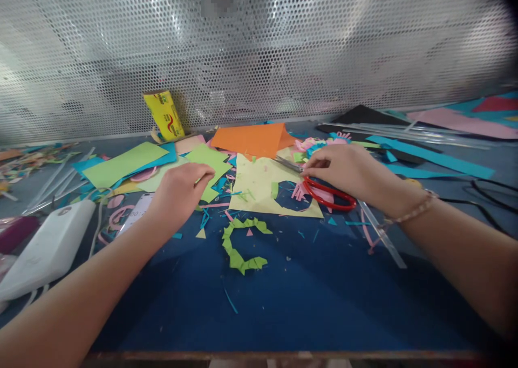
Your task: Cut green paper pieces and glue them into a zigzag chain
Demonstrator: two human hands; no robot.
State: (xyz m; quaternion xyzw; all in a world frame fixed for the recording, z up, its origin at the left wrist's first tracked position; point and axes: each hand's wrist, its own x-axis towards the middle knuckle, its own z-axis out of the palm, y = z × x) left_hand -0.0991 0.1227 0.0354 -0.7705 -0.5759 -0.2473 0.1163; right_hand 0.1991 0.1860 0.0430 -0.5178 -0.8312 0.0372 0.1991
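My right hand (338,168) has its fingers closed at the pivot of the red-handled scissors (331,202), whose blades point left over a pale yellow sheet of paper (253,182). That sheet has a rounded piece cut out of its lower right. My left hand (182,187) is curled beside a green paper sheet (210,165); its fingertips are turned away, and anything in them is hidden. Nearer the table's front edge, a folded green paper strip (229,244) lies in a C shape. Small paper scraps lie around it, including a pink triangle (249,231).
A yellow packet (165,114) leans against the perforated metal screen (251,49). Orange paper (249,140) lies at the back. A white power bank (50,244) and a partly hidden phone (135,211) are left; blue paper strips (437,157) and black cables (493,203) are right.
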